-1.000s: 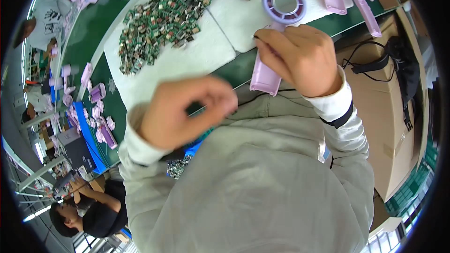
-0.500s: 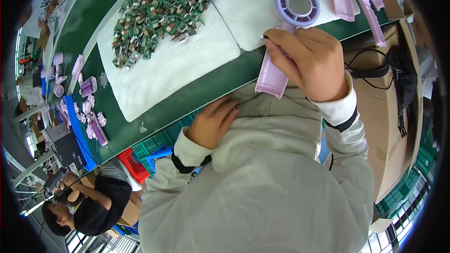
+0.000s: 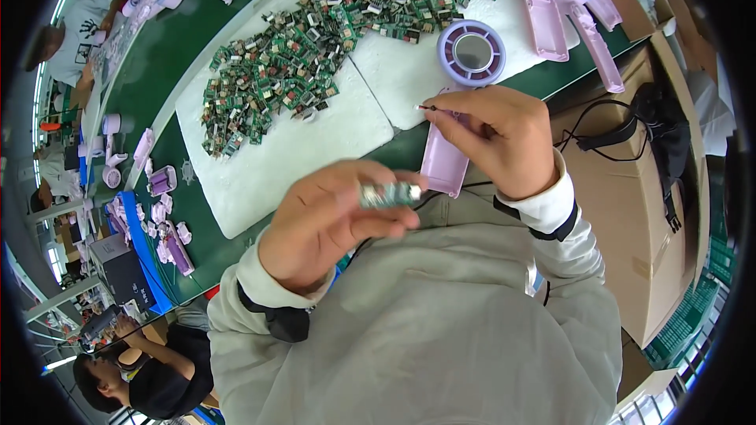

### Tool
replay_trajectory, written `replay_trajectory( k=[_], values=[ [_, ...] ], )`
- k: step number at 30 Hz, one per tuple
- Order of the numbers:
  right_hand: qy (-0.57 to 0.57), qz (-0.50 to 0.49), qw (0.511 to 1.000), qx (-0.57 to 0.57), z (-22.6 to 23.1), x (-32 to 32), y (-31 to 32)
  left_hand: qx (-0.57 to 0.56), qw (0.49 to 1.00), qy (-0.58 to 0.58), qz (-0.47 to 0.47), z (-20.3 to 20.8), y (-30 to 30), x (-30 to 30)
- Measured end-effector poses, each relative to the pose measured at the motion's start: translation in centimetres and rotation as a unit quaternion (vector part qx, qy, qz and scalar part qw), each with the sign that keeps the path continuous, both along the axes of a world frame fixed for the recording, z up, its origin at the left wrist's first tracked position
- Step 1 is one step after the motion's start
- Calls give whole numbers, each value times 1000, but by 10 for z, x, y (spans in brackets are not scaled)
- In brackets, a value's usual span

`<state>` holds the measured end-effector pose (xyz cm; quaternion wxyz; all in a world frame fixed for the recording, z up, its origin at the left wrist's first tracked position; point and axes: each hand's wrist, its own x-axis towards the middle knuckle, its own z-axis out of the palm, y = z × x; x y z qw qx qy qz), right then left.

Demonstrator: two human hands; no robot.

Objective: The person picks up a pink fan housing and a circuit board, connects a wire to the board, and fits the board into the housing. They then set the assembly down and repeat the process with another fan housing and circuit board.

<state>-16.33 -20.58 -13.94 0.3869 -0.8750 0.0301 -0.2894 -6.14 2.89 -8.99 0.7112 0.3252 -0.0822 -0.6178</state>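
Note:
My right hand (image 3: 498,139) grips a lilac hand-held fan shell (image 3: 443,159) by its handle, with the round fan head (image 3: 472,52) lying on the white foam pad (image 3: 315,126). A thin wire end sticks out between my right fingers. My left hand (image 3: 335,216) is raised in front of my chest and pinches a small silvery-green cylindrical part (image 3: 388,194) between thumb and fingers, just left of the fan handle.
A big heap of small green circuit boards (image 3: 315,47) covers the pad on the green table (image 3: 189,47). More lilac fan shells (image 3: 567,8) lie at the upper right. A cardboard box (image 3: 638,189) with black cables stands on my right. Another person (image 3: 134,370) sits at lower left.
My left hand dropped to my lap, then came back up holding the small cylindrical part. My right hand stayed on the fan handle.

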Motion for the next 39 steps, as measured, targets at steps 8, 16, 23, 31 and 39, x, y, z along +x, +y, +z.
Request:
replay_trajectory(
  k=[8, 16, 23, 31, 39],
  values=[
    [-49, 8, 995, -92, 0, 6, -3, 154, 971, -166, 71, 9, -33, 31],
    [-49, 7, 989, -142, -2, 4, -5, 96, 646, -755, 52, -13, -62, 30],
    [-49, 35, 993, -98, -2, 3, -9, 116, 632, -765, 40, -15, -62, 30],
    [114, 100, 981, 120, 12, -5, -17, 224, 900, -332, -172, -3, -59, 57],
    [-7, 47, 999, -16, 2, -5, -1, 143, 913, -381, 23, -3, -44, 41]
  ],
)
